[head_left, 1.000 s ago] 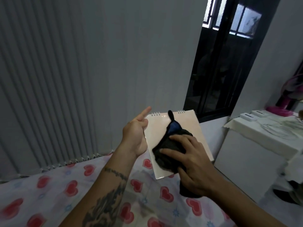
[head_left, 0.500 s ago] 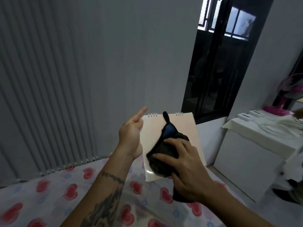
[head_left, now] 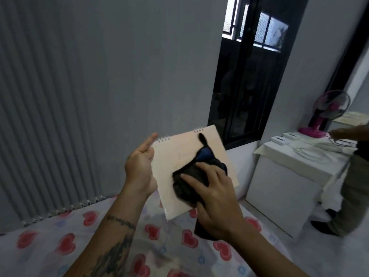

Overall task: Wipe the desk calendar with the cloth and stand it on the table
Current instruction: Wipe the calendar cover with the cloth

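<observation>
A pale pink desk calendar [head_left: 175,158] with a wire spiral along its top edge is held in the air over the bed. My left hand [head_left: 139,168] grips its left edge, index finger pointing up. My right hand [head_left: 211,194] presses a dark cloth [head_left: 189,176], black with a blue patch, flat against the calendar's lower right face. One end of the cloth sticks up toward the spiral; another end hangs below my right palm.
A bed [head_left: 60,246] with a heart-print sheet lies under my arms. A white table [head_left: 295,156] at the right carries white boxes, cables and a pink fan [head_left: 323,114]. Another person [head_left: 351,176] stands beside it. A dark window [head_left: 245,76] is behind.
The calendar has tilted, its top turned to the right. My right hand with the cloth has slid down and right across it. A person has come into view at the right edge.
</observation>
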The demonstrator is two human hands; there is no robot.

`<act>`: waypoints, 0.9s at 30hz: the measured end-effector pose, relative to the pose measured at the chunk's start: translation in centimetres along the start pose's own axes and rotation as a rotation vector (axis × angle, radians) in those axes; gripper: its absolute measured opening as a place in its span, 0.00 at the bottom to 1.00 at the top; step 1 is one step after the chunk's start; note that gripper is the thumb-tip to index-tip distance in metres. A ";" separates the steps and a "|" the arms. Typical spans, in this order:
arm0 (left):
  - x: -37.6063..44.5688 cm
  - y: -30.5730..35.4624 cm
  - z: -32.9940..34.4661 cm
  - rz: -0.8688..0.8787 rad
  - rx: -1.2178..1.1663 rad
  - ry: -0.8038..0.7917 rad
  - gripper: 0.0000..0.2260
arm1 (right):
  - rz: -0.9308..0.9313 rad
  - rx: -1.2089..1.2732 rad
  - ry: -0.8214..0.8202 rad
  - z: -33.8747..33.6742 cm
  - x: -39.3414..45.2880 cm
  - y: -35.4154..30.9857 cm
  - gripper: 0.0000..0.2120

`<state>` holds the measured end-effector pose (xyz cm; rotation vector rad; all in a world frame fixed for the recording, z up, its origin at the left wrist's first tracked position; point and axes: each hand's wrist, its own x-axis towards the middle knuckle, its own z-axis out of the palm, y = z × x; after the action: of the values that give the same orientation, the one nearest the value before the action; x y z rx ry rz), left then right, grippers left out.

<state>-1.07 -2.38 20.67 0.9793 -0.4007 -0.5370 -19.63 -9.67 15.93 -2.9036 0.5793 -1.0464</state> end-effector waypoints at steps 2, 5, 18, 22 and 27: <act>0.4 0.5 -0.8 -0.039 -0.054 0.021 0.18 | 0.178 0.078 0.084 -0.3 -0.1 1.7 0.29; 0.3 0.5 -1.0 -0.089 -0.067 0.002 0.18 | 0.322 0.140 0.109 -0.6 1.3 3.2 0.29; -1.0 -1.7 0.8 0.117 0.056 -0.240 0.18 | 0.075 0.301 -0.050 0.0 3.6 -0.2 0.30; -1.1 -1.7 1.1 0.172 0.063 -0.248 0.21 | 0.116 0.259 0.042 -0.9 5.2 1.5 0.33; -0.4 -0.7 0.5 0.240 0.059 -0.193 0.20 | 0.278 0.276 0.174 -0.9 5.4 2.4 0.31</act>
<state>-1.89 -2.78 20.31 0.9231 -0.7013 -0.4039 -17.14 -13.71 19.67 -2.4302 0.7500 -1.2319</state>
